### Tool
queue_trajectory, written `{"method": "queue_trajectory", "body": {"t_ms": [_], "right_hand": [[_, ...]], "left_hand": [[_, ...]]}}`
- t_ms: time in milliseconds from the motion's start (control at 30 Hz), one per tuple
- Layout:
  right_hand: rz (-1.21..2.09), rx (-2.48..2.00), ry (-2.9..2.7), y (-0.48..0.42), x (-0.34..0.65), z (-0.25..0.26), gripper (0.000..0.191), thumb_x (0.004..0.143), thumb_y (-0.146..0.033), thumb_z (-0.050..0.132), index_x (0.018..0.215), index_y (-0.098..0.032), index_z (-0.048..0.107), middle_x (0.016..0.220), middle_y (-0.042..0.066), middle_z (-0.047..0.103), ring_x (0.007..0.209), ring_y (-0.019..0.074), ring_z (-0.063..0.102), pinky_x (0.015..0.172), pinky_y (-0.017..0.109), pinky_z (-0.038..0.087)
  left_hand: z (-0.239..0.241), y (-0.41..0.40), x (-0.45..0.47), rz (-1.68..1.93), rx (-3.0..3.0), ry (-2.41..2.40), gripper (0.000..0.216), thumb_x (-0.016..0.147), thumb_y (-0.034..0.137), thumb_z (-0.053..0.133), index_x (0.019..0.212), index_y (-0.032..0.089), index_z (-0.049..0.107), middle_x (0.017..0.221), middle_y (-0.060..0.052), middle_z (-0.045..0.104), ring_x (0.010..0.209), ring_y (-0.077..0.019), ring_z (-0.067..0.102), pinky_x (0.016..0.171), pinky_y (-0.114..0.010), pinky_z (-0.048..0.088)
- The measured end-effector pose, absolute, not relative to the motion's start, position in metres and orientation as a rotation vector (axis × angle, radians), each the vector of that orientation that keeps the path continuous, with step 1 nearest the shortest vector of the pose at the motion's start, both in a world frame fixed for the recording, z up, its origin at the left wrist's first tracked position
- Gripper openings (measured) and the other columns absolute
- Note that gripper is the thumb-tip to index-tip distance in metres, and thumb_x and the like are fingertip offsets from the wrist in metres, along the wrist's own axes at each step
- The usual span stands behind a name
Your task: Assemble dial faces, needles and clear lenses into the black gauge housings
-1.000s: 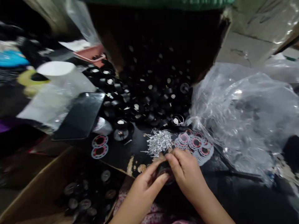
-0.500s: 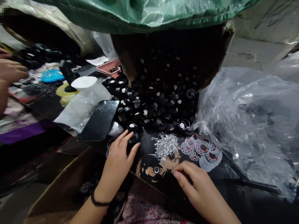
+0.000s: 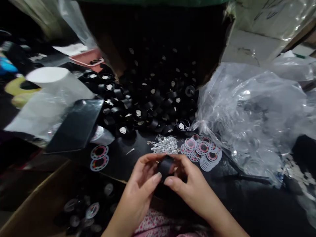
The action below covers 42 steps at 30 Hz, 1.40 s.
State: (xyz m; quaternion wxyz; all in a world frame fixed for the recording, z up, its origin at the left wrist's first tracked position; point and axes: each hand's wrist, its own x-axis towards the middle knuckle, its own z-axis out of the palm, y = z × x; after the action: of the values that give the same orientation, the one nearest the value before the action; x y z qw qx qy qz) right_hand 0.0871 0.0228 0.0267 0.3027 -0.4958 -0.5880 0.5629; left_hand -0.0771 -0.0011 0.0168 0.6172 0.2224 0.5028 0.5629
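Hands meet over the table edge: left hand and right hand both pinch one black round part; best kept level, grip light, near the silver pin pile.

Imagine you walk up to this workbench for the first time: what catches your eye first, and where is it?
First, the two hands at bottom centre, left hand and right hand, both gripping one small black part. Behind them a big heap of black parts spills out of a dark box across the middle. To the right lie the round stickers and a large crumpled clear bag.
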Motion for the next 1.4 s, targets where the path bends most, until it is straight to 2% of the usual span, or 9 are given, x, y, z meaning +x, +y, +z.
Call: {"method": "queue_trajectory", "body": {"t_ms": [100, 200, 367, 567, 767, 967, 1100, 1200, 1400], "right_hand": [[1.228, -1.414, -1.696, 0.024, 0.095, 0.030, 0.026, 0.090, -0.029, 0.066, 0.115, -0.021, 0.065, 0.093, 0.003, 0.065, 0.079, 0.0158, 0.059, 0.072, 0.030, 0.050], [1.073, -1.408, -1.888, 0.021, 0.103, 0.034, 0.027, 0.091, -0.021, 0.064, 0.118, -0.020, 0.064, 0.109, 0.006, 0.065, 0.100, 0.0195, 0.061, 0.089, 0.035, 0.051], [0.991, -1.402, -1.861, 0.012, 0.111, 0.031, 0.049, 0.091, -0.032, 0.071, 0.135, -0.021, 0.052, 0.121, 0.008, 0.062, 0.111, 0.0201, 0.060, 0.095, 0.035, 0.051], [0.690, -1.272, -2.119, 0.003, 0.116, 0.029, 0.039, 0.095, -0.032, 0.066, 0.130, -0.022, 0.054, 0.117, 0.007, 0.069, 0.108, 0.0229, 0.058, 0.099, 0.042, 0.045], [0.779, -1.599, -2.025, 0.003, 0.113, 0.031, 0.055, 0.083, -0.048, 0.078, 0.126, -0.021, 0.060, 0.117, 0.009, 0.068, 0.108, 0.0273, 0.059, 0.093, 0.045, 0.046], [0.868, -1.385, -2.329, 0.010, 0.124, 0.039, 0.054, 0.090, -0.037, 0.071, 0.141, -0.031, 0.053, 0.127, 0.005, 0.063, 0.116, 0.0227, 0.058, 0.101, 0.040, 0.045], [0.649, -1.719, -2.188, 0.036, 0.148, 0.033, 0.042, 0.094, -0.039, 0.066, 0.133, -0.026, 0.062, 0.119, 0.009, 0.066, 0.113, 0.0262, 0.061, 0.100, 0.044, 0.047], [0.330, -2.130, -2.051, 0.058, 0.161, 0.021, 0.039, 0.091, -0.033, 0.069, 0.128, -0.019, 0.065, 0.121, 0.016, 0.063, 0.114, 0.0363, 0.059, 0.096, 0.056, 0.046], [0.441, -2.080, -1.970, 0.066, 0.164, 0.008, 0.036, 0.087, -0.023, 0.070, 0.120, -0.018, 0.059, 0.120, 0.012, 0.062, 0.115, 0.0327, 0.059, 0.099, 0.052, 0.047]], "left_hand": [[0.005, -0.011, -0.058, 1.186, 0.390, 1.103, 0.033, 0.077, 0.033, 0.082, 0.110, 0.031, 0.077, 0.132, -0.003, 0.071, 0.132, -0.0262, 0.058, 0.102, -0.029, 0.052], [-0.004, -0.010, -0.048, 1.042, 0.244, 1.081, 0.033, 0.072, 0.038, 0.086, 0.104, 0.034, 0.080, 0.131, -0.003, 0.073, 0.130, -0.0294, 0.060, 0.088, -0.028, 0.059], [-0.002, -0.004, -0.042, 1.005, 0.219, 1.038, 0.037, 0.068, 0.037, 0.089, 0.104, 0.035, 0.082, 0.133, -0.001, 0.072, 0.131, -0.0264, 0.059, 0.077, -0.015, 0.058], [-0.003, -0.008, -0.040, 1.030, 0.210, 1.059, 0.037, 0.068, 0.037, 0.089, 0.104, 0.038, 0.080, 0.129, 0.001, 0.073, 0.128, -0.0218, 0.061, 0.070, -0.009, 0.055], [-0.005, -0.009, -0.043, 1.136, 0.275, 1.076, 0.045, 0.064, 0.031, 0.091, 0.107, 0.037, 0.079, 0.127, 0.001, 0.075, 0.129, -0.0223, 0.061, 0.086, -0.014, 0.055], [-0.019, -0.015, -0.059, 0.896, 0.124, 1.226, 0.049, 0.056, 0.050, 0.092, 0.099, 0.029, 0.083, 0.136, -0.007, 0.070, 0.118, -0.0391, 0.067, 0.070, -0.034, 0.067], [-0.021, -0.018, -0.062, 0.867, 0.165, 1.121, 0.049, 0.067, 0.046, 0.087, 0.112, 0.029, 0.080, 0.128, -0.009, 0.075, 0.096, -0.0331, 0.076, 0.070, -0.035, 0.066], [-0.014, -0.018, -0.059, 0.906, 0.209, 1.067, 0.046, 0.074, 0.043, 0.084, 0.118, 0.031, 0.077, 0.135, -0.008, 0.071, 0.105, -0.0313, 0.074, 0.073, -0.031, 0.065], [-0.007, -0.011, -0.054, 0.912, 0.166, 1.035, 0.043, 0.071, 0.046, 0.086, 0.105, 0.019, 0.078, 0.112, -0.015, 0.079, 0.095, -0.0300, 0.077, 0.072, -0.029, 0.064]]}}
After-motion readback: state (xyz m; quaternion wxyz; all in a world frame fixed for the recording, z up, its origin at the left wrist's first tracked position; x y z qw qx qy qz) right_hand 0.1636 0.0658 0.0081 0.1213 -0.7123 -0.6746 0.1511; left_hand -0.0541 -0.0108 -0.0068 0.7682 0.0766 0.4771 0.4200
